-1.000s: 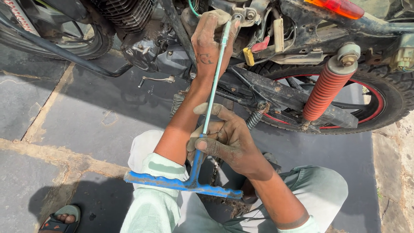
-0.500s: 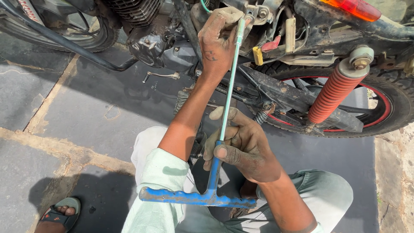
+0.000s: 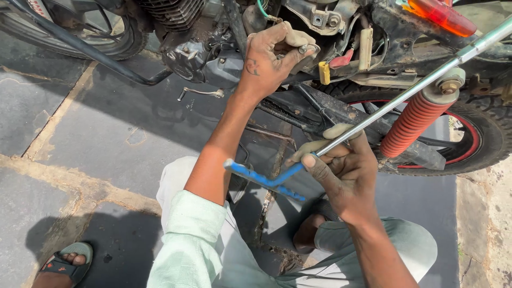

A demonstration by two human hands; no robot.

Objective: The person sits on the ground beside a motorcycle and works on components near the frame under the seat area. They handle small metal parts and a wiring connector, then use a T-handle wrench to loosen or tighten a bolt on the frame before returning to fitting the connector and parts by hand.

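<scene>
A motorcycle (image 3: 224, 48) fills the top of the view, standing on a floor (image 3: 96, 133) of grey stone slabs with sandy joints. Its rear wheel (image 3: 480, 133) with a red-striped rim sits at the right, behind an orange-red coil shock absorber (image 3: 413, 124). The finned engine (image 3: 170, 13) is at upper left, and a red tail light (image 3: 442, 16) shows at upper right.

The person crouches in a pale green shirt, a sandalled foot (image 3: 66, 261) at lower left.

A long T-handle socket wrench (image 3: 384, 109) slants across the right half: its steel shaft runs from the upper right edge down to a blue cross handle (image 3: 264, 178) near the middle. The right hand (image 3: 341, 165) is clamped on the wrench where shaft meets handle, thumb lying along the shaft, so the blue handle juts out just left of the knuckles and the shaft climbs away past the shock absorber.

The left hand (image 3: 274, 56) reaches up to the frame by a yellow connector (image 3: 324, 72), fingers closed together around a small metal part (image 3: 304, 49); what kind of part cannot be told.

A small metal tool (image 3: 200, 93) lies on the floor under the engine.
</scene>
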